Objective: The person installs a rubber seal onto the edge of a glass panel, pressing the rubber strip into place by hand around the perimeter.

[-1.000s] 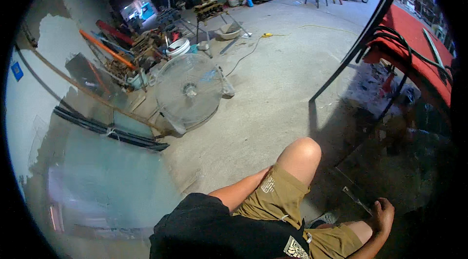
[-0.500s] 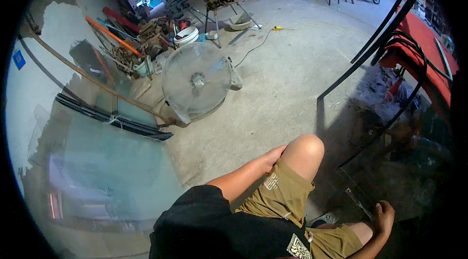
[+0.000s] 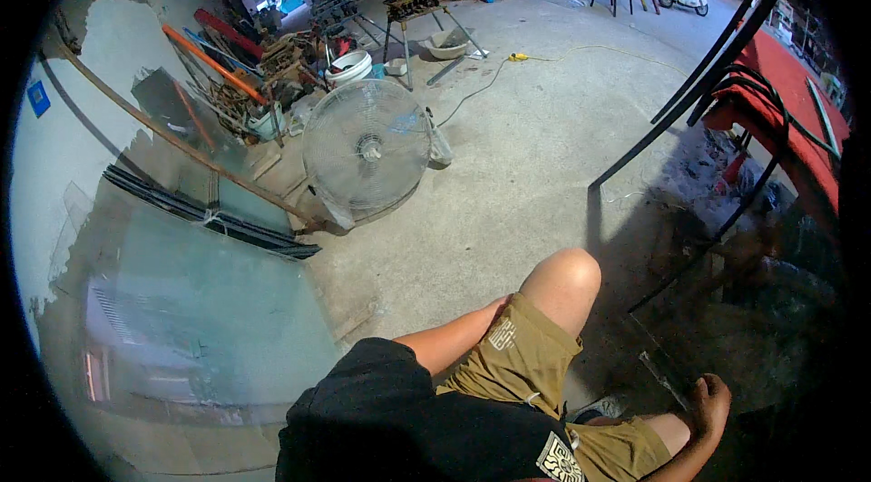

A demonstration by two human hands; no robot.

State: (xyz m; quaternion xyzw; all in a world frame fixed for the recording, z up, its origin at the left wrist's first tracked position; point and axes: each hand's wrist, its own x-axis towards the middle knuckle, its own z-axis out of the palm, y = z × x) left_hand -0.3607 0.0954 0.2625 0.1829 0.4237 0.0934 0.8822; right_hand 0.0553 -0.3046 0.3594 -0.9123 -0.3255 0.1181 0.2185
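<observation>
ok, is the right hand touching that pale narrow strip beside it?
Cannot tell. In the head view, the pale narrow strip runs down toward the right hand, but shadow hides whether they meet.

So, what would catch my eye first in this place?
Probably the big round fan on the floor, left of centre. Then the bright red surface at upper right and the orange pole at upper left. Closer in, a bare knee rises below centre, the right hand at lower right.

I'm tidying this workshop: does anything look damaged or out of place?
The white wall paint at left ends raggedly against grey, looking patchy. A yellow cord connector lies on the floor, a possible trip hazard.
</observation>
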